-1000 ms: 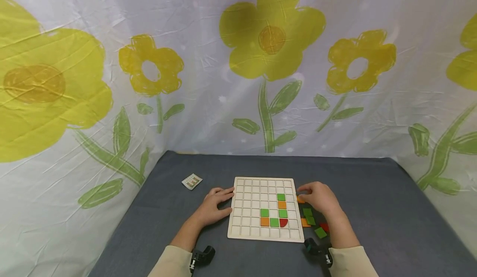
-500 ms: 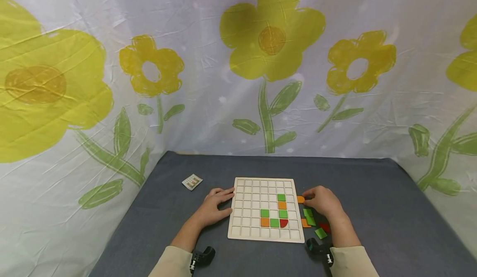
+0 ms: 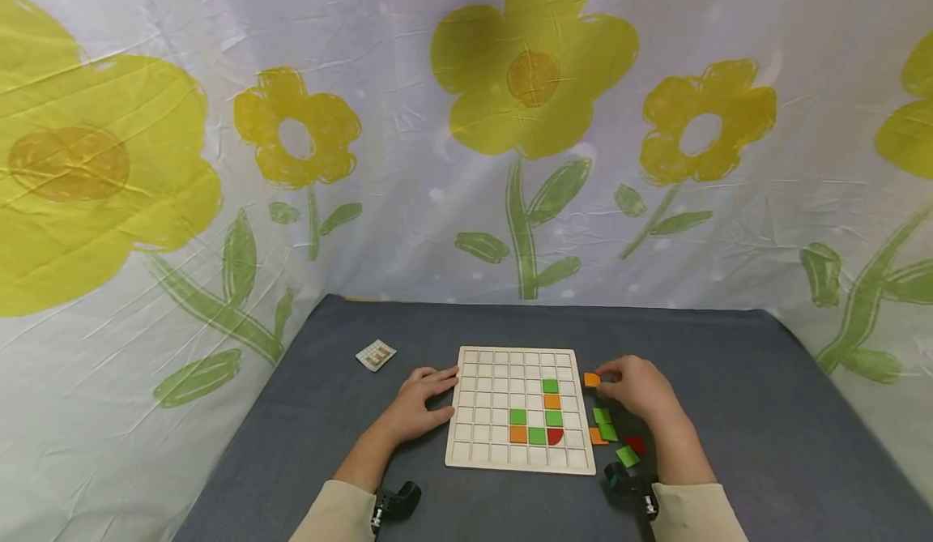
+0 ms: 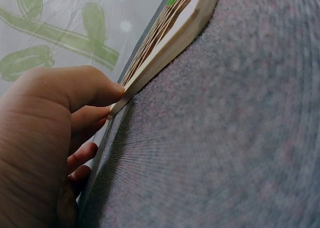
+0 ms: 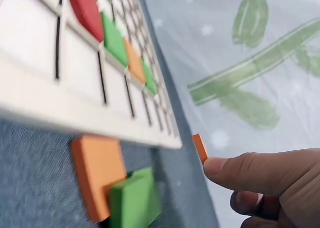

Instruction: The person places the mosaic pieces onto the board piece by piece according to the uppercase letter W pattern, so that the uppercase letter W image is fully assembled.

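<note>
In the head view my right hand (image 3: 639, 388) pinches an orange square tile (image 3: 592, 380) just off the board's right edge. The right wrist view shows this orange tile (image 5: 200, 148) raised, one edge between thumb and fingers. My left hand (image 3: 421, 404) rests against the left edge of the wooden grid board (image 3: 484, 467), thumb and fingertips touching its side. Seen from the left wrist, the thumb (image 4: 107, 90) lies at the board's rim. Several green and orange tiles and one red quarter-round piece (image 3: 555, 437) sit in the grid's cells on the right side.
Beside the board's right edge lie loose green tiles (image 3: 607, 431), another orange tile (image 3: 598, 437) and a red piece (image 3: 636, 445). A small pattern card (image 3: 376, 356) lies at the back left. Dark cloth (image 3: 423, 323) covers the table; a flowered curtain (image 3: 394, 226) hangs behind.
My right hand drew back a little from the board, then moved up and away with the orange tile pinched in its fingers. The left hand has stayed against the board.
</note>
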Tool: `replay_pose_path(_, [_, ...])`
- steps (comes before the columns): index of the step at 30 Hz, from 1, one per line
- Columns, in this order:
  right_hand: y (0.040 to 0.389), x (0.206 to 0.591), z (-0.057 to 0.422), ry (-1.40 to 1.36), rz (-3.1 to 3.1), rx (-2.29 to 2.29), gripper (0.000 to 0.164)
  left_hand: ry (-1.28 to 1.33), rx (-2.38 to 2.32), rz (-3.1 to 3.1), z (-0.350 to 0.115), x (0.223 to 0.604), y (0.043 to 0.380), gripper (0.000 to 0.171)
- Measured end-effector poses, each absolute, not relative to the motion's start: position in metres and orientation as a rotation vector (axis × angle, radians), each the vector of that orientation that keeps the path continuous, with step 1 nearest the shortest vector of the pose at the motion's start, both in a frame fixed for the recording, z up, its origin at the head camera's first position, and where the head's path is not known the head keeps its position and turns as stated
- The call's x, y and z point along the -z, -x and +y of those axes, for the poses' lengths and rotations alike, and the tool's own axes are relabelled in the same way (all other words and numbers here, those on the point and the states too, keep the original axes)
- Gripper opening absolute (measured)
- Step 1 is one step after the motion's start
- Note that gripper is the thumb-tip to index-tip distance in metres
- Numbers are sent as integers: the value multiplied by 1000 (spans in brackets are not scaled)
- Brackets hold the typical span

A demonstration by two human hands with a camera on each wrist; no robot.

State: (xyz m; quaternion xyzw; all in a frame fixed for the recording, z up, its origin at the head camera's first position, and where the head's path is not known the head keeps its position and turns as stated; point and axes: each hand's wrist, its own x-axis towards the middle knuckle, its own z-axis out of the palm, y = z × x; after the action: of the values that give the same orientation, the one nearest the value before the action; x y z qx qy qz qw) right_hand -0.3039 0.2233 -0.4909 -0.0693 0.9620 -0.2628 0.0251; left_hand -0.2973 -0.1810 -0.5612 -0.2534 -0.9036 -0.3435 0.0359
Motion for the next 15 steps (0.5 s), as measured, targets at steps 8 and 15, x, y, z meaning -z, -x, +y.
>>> replay_pose_path(8, [294, 469, 202, 331, 2985, 866, 24, 790, 1051, -2792, -182, 561, 298, 55])
replay_pose_path(15, [289, 462, 172, 489, 3049, 903, 24, 766, 1076, -2798, -180, 559, 296, 55])
